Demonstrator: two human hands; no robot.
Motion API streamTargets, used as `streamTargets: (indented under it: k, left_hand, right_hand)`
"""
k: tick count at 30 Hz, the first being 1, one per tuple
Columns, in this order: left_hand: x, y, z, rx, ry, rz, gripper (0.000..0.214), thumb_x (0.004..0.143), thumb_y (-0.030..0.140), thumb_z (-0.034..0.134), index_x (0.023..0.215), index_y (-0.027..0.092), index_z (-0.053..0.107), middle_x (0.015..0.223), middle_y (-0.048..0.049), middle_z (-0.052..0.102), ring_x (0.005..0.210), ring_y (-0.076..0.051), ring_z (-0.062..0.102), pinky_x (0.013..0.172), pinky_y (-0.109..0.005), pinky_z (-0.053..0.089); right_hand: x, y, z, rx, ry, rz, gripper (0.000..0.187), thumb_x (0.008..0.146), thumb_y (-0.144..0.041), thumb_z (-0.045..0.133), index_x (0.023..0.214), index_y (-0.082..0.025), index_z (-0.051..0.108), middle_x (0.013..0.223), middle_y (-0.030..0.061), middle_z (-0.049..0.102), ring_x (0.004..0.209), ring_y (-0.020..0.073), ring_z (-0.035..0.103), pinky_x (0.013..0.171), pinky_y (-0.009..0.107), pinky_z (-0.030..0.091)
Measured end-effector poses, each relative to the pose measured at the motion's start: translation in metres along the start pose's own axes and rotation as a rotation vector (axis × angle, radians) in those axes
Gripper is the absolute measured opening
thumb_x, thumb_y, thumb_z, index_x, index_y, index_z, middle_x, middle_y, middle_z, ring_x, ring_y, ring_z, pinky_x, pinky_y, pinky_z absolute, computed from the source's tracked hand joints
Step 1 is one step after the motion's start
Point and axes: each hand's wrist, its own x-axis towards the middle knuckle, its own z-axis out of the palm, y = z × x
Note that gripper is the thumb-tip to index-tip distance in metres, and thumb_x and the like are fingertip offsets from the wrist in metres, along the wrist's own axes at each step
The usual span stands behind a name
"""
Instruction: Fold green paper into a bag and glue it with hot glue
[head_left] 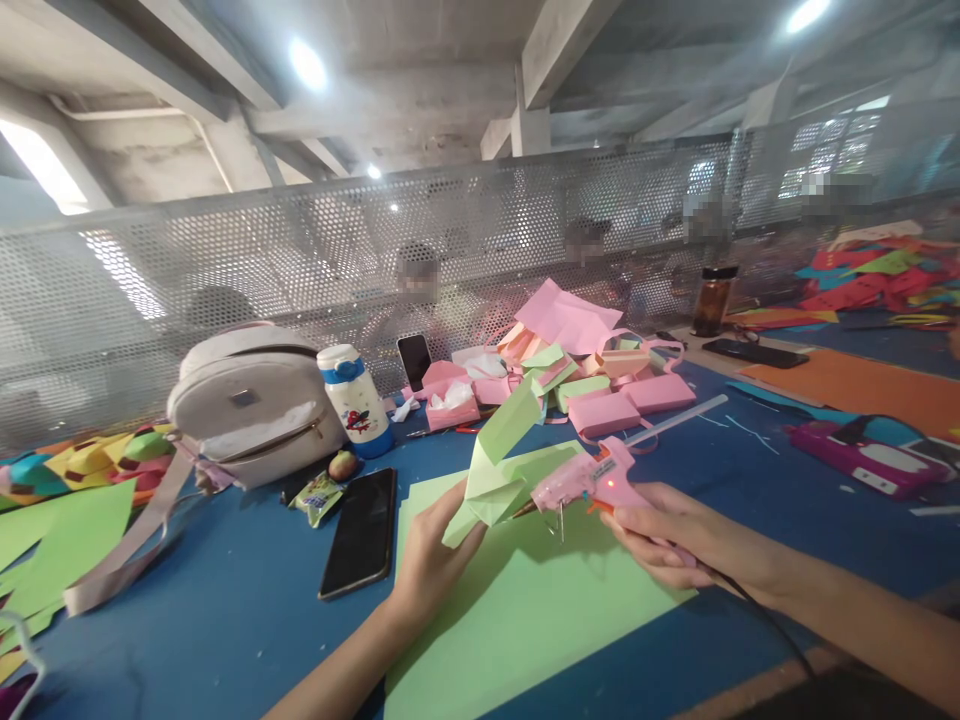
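My left hand (433,548) is closed on a folded piece of light green paper (499,465), which it holds up with a strip rising from it. In my right hand (660,535) is a pink glue gun (592,480), its handle wrapped by my fingers and a small orange light lit on its side. The gun's nozzle points left and sits close to the lower part of the folded paper; I cannot tell if they touch. A clear glue stick (679,420) sticks out of its back. Beneath both hands lie flat sheets of green paper (547,610).
Pink and green folded paper pieces (607,400) are heaped behind the gun. A black phone (360,533), a bottle (356,402) and a white backpack (259,405) stand to the left. At right are a purple case (874,455) and orange paper (877,385). A perforated metal screen (300,260) runs behind.
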Motion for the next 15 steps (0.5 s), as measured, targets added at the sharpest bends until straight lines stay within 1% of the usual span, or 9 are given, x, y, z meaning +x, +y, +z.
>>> streamTargets:
  k: [4,7,15]
  left_hand:
    - [0.0002,-0.0005,0.0005,-0.010,0.007,0.010,0.033,0.087,0.014,0.061,0.119,0.014,0.066,0.112,-0.0111,0.075,0.098,-0.022,0.074,0.084,-0.025,0.059]
    - [0.0003,-0.0012,0.0008,-0.018,0.011,0.021,0.034,0.086,0.013,0.062,0.119,0.014,0.065,0.112,-0.0104,0.075,0.098,-0.022,0.074,0.084,-0.025,0.059]
    - [-0.0011,-0.0027,0.0016,-0.012,0.022,0.014,0.035,0.086,0.014,0.063,0.121,0.016,0.065,0.112,-0.0100,0.075,0.097,-0.023,0.074,0.084,-0.026,0.059]
  right_hand:
    - [-0.0010,0.0002,-0.0019,-0.005,-0.004,-0.004,0.054,0.086,-0.058,0.064,0.060,-0.019,0.038,0.047,-0.0115,0.034,0.032,-0.0002,0.024,0.034,0.018,0.014]
    - [-0.0028,-0.0016,-0.0009,-0.005,0.022,0.001,0.055,0.085,-0.058,0.064,0.058,-0.019,0.038,0.046,-0.0114,0.033,0.032,-0.0001,0.024,0.034,0.018,0.014]
    - [-0.0067,-0.0054,-0.0004,-0.014,0.036,-0.013,0.055,0.086,-0.057,0.063,0.055,-0.018,0.039,0.044,-0.0112,0.031,0.032,0.0004,0.024,0.035,0.019,0.013]
